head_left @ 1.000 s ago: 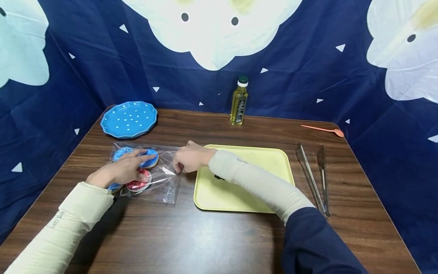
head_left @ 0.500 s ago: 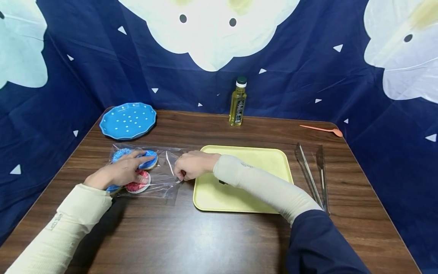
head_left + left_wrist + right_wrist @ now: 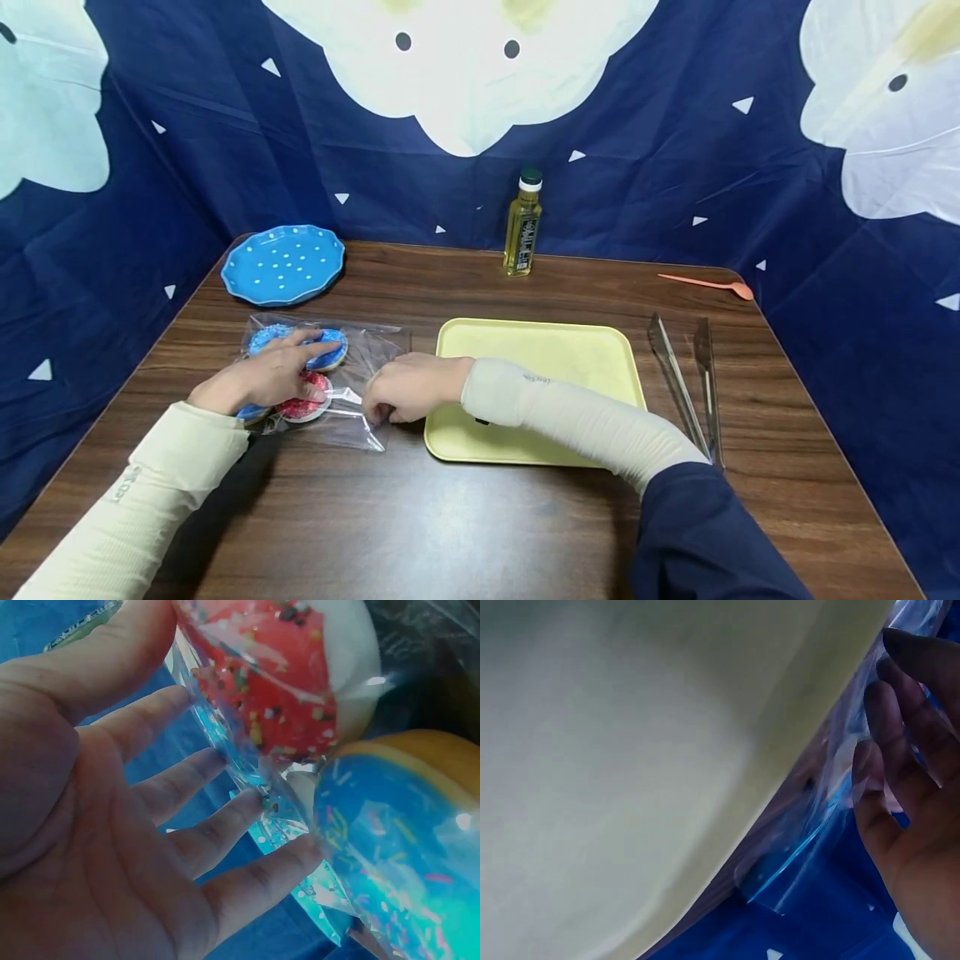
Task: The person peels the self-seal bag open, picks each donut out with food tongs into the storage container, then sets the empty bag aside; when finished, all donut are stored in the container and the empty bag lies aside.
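The left hand (image 3: pixel 266 373) is resting spread fingers on the clear bag (image 3: pixel 365 350) of doughnuts (image 3: pixel 397 855) lying at nine o'clock from the yellow tray (image 3: pixel 558 354), while the right hand (image 3: pixel 412 387) is pinching the bag's three o'clock end

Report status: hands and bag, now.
Left hand spread on clear bag, donuts inside. Right hand at bag's right end, grip unclear. Possible obstacle: yellow tray close beside bag.
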`<state>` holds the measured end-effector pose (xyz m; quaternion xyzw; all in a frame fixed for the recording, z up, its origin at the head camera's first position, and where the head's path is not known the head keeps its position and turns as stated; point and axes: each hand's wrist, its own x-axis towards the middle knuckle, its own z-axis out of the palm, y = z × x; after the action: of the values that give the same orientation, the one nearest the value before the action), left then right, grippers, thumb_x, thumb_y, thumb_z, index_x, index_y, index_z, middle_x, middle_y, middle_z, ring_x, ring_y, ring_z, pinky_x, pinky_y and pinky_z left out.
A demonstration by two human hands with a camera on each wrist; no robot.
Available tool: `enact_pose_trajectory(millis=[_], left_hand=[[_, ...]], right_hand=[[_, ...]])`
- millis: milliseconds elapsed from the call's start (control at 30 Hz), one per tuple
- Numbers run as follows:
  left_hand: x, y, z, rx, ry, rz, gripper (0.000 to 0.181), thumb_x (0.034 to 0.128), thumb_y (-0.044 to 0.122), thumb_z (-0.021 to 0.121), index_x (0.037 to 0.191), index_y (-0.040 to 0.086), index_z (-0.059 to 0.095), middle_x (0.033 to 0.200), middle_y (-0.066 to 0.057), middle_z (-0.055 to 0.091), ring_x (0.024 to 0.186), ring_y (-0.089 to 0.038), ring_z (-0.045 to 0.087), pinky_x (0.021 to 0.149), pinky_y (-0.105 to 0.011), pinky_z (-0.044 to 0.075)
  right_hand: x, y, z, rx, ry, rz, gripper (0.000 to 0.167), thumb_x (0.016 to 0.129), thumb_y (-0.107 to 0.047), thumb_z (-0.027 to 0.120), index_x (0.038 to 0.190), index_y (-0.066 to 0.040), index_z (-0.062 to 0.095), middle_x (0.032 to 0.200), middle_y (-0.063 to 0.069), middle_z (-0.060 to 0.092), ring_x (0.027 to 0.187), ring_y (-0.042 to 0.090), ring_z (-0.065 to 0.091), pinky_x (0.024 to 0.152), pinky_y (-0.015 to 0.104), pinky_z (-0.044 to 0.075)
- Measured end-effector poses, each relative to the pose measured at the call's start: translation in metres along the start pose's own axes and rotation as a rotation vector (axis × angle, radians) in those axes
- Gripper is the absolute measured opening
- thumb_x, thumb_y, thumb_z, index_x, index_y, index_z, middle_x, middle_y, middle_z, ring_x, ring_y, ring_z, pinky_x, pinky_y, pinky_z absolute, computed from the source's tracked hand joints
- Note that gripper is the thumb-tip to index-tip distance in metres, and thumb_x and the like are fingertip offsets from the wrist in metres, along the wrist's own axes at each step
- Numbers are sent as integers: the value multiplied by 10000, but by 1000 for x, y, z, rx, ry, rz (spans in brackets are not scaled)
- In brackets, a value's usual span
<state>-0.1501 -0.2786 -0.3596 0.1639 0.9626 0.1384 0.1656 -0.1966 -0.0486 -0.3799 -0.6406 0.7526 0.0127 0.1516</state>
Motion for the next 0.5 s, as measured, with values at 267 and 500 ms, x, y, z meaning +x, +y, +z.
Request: enact_pose_trajectory(millis=[267, 500], left_hand=[[-1, -1, -1, -15, -8, -2, 759, 868, 210, 792, 1492, -15, 422, 1499, -374, 267, 1339, -631, 244, 1044, -739, 216], [-2, 1, -2, 44, -6, 24, 705, 909, 200, 752, 1497, -7, 422, 1506, -378, 276, 1352, -629, 241, 1050, -733, 217]], right_hand=[[-6, -2, 8, 1, 3, 27, 139, 882, -126, 718, 891, -265, 712, 858, -193, 638, 786, 15, 576, 731, 268, 465], [-20, -3, 11, -66, 51, 18, 175, 882, -78, 660, 900, -247, 701, 889, -168, 654, 826, 50, 604, 696, 287, 483]])
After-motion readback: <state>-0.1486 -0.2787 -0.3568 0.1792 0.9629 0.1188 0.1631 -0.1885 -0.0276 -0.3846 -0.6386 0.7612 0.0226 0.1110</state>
